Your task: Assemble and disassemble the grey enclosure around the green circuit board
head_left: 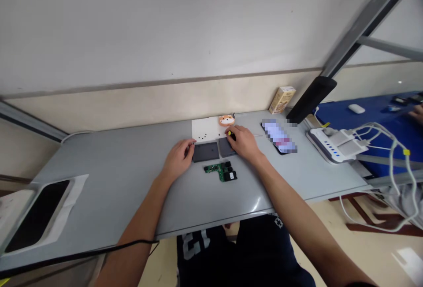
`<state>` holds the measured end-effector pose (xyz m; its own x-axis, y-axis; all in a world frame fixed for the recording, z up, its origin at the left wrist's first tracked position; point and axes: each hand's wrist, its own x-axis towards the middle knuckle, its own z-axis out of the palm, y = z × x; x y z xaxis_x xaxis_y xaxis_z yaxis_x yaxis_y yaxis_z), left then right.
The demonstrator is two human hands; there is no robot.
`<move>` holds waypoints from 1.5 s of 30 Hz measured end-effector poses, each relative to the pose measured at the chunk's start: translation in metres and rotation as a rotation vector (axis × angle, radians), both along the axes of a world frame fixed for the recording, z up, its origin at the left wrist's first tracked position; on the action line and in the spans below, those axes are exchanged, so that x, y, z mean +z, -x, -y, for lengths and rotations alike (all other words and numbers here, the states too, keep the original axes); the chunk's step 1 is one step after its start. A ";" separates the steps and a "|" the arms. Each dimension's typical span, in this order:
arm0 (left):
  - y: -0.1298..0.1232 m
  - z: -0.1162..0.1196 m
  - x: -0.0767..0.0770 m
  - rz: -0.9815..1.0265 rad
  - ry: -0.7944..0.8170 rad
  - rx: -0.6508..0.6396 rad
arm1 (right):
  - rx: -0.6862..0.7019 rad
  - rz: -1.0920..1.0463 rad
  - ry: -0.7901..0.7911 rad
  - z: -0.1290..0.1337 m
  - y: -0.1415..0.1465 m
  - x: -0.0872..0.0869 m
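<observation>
My left hand [178, 158] is at the left edge of a dark grey casing half [206, 152], its thumb and fingertips pinched together; a small dark speck shows at the tips, too small to name. My right hand [245, 142] lies over the right part of a second dark casing piece [226, 147]. Its fingers are closed on a screwdriver with a yellow and black handle [230, 133], and a thin shaft shows right of the hand. Nearer to me lies a green circuit board [218, 169] with black parts. Several tiny dark screws [202, 136] rest on white paper [201, 127].
Behind my right hand stands an orange animal-face case [226, 120]. To the right are a lit phone [279, 137], a carton [282, 99], a black cylinder [312, 99] and a power strip with cables [325, 146]. A dark-screened device [39, 214] lies left. Another person's hand [417, 113] shows far right.
</observation>
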<state>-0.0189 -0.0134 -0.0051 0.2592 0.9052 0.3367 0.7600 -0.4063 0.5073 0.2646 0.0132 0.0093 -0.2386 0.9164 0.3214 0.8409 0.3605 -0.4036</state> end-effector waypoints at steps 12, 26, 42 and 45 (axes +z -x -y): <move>0.000 0.002 0.003 0.024 -0.003 0.000 | 0.005 -0.024 -0.012 0.001 0.000 0.001; 0.000 0.002 0.004 0.026 0.029 0.000 | 0.014 -0.038 0.011 0.002 0.000 0.002; 0.007 -0.002 0.002 0.031 0.008 0.034 | -0.043 -0.190 -0.139 0.000 -0.006 0.007; 0.006 -0.002 0.003 0.026 0.003 0.024 | -0.032 -0.189 -0.115 0.000 -0.005 0.005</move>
<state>-0.0253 -0.0117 -0.0017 0.2290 0.9122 0.3399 0.7559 -0.3866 0.5283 0.2700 0.0131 0.0145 -0.1356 0.8771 0.4608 0.7660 0.3878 -0.5127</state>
